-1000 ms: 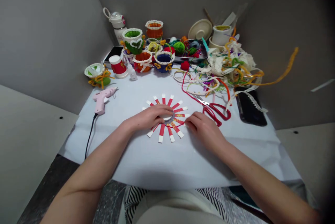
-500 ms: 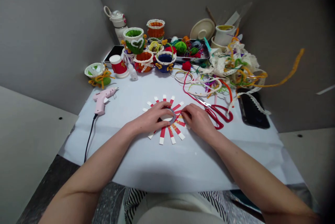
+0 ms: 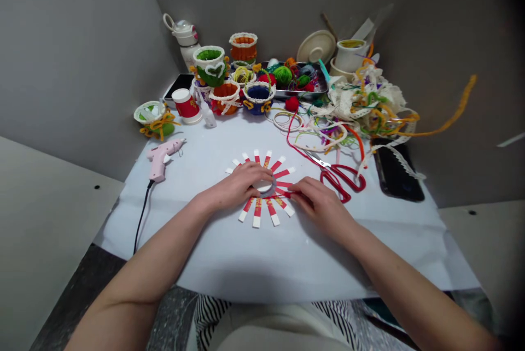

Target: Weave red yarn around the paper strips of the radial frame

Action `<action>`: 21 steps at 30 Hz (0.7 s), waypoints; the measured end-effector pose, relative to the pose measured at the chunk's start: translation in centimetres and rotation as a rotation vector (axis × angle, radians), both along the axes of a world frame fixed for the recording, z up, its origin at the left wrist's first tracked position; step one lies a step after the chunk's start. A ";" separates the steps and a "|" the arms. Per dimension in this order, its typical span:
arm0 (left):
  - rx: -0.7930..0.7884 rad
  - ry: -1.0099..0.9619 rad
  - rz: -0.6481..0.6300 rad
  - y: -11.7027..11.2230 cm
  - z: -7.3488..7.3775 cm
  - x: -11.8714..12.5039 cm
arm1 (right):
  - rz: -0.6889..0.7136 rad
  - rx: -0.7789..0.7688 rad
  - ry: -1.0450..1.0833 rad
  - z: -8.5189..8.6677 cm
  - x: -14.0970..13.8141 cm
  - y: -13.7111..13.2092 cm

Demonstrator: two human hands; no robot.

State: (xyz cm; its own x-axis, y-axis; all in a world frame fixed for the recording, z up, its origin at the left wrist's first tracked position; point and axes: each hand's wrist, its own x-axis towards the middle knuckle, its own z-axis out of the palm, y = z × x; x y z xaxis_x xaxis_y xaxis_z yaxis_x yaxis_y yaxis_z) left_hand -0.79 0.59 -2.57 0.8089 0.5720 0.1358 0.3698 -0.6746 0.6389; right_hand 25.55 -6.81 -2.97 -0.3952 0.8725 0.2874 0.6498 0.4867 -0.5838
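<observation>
While the left hand (image 3: 235, 186) lies over the middle of the paper fan (image 3: 257, 214) – a round white hub with red-and-white strips spreading flat all around it – its fingers are close together and slightly bent, laid on top of the hub. Whether the thumb grips anything underneath cannot be told. The right hand (image 3: 322, 203) sits at the fan's right edge, thumb and forefinger narrowed to a pinch on one red strip (image 3: 287, 194) that points away from the hub.

The fan lies flat on the white table cover (image 3: 246, 263). Just right of the fan, close beyond the right hand, are red-handled scissors (image 3: 342, 179), and further right of them a black phone (image 3: 396, 173). Well to the left of the fan lies a pink glue gun (image 3: 162, 157) with its black cord trailing off. Behind the fan, well apart from it, stand small decorated baskets (image 3: 225, 94) and a metal tray of yarn balls (image 3: 295, 77); behind and to the right – a loose tangle of lace and pipe cleaners (image 3: 369, 105).
</observation>
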 end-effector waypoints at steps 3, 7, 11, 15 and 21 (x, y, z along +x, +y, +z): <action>-0.015 0.005 -0.021 0.2 -0.2 -0.2 | 0.033 0.044 -0.017 -0.1 0.4 -2.2; -0.019 -0.005 -0.021 0.4 -0.2 -0.3 | 0.065 0.153 -0.100 -1.0 0.5 -4.9; -0.014 -0.035 -0.019 0.4 -0.3 -0.4 | 0.093 0.212 -0.177 -1.8 0.2 -6.3; -0.007 -0.032 -0.030 0.4 -0.4 -0.5 | 0.051 0.206 -0.241 -2.0 0.3 -6.2; -0.008 -0.031 -0.029 0.4 -0.2 -0.4 | -0.060 0.180 -0.270 -1.2 0.7 -4.5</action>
State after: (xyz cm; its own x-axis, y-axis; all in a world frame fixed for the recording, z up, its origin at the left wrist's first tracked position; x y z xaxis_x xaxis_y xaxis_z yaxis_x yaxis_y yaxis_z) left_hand -1.19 0.97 -2.74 0.8207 0.5495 0.1567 0.3302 -0.6799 0.6548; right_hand 26.26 -11.30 -4.17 -0.4272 0.8414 0.3310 0.8002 0.5223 -0.2949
